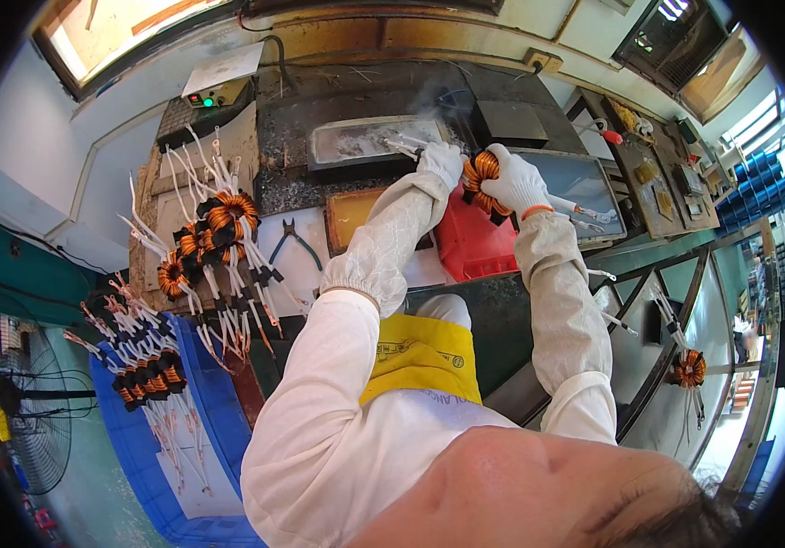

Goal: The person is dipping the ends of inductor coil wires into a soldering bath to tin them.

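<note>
Both of my hands wear white gloves. My right hand (516, 183) is closed around a copper-wound ring coil (481, 183), holding it above a red plastic bin (475, 239). White-sleeved leads of the coil hang out on the right side of that hand. My left hand (441, 163) is closed on other white leads (403, 143), whose tips point left over a rectangular solder pot (356, 161) with a dull silvery surface. Whether the tips touch the molten surface is hard to tell. Thin smoke rises behind the left hand.
Several ring coils (228, 217) with long leads lie at the left, beside cutting pliers (290, 245). A blue crate (169, 447) holds more coils. An amber-filled tray (352, 219) sits before the pot; a grey-blue tray (578, 189) is at right. Another coil (687, 368) lies far right.
</note>
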Available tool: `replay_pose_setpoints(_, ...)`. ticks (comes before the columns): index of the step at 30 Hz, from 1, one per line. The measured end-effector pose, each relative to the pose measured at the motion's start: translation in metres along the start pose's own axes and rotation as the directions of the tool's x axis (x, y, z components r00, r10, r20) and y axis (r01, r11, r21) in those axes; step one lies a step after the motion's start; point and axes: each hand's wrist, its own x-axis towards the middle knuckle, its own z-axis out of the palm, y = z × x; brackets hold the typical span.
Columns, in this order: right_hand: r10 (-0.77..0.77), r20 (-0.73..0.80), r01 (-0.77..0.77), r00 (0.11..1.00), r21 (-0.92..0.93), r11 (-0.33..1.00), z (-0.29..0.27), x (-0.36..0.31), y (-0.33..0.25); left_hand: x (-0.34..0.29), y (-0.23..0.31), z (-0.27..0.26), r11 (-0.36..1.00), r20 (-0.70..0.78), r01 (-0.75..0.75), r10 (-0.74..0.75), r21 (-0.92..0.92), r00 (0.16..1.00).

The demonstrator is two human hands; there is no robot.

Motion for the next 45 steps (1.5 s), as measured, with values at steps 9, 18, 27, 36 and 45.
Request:
replay_pose_setpoints(9,-0.001,-0.016,0.001,1.0,0.001,1.0,0.002,0.001,0.004,0.002,0.003,0.007,0.999,-0.042,-0.038,0.039,0.018,0.998)
replay_pose_setpoints(18,0.007,-0.011,-0.008,1.0,-0.003,1.0,0.002,0.002,0.004,0.002,0.002,0.007,1.0,-0.025,0.0,-0.001,-0.023,1.0)
replay_pose_setpoints(27,0.008,-0.023,-0.008,1.0,0.003,1.0,0.002,0.0,0.003,0.001,0.003,0.003,1.0,-0.004,-0.013,0.013,0.012,1.0)
replay_pose_setpoints(36,0.031,0.002,-0.031,1.0,0.009,0.999,0.0,0.0,0.001,0.002,0.003,0.007,1.0,-0.039,-0.008,0.009,0.016,0.999)
replay_pose_setpoints(45,-0.005,-0.032,0.005,0.999,0.005,1.0,0.004,0.002,0.003,0.002,0.0,0.008,1.0,-0.025,-0.028,0.028,0.011,0.999)
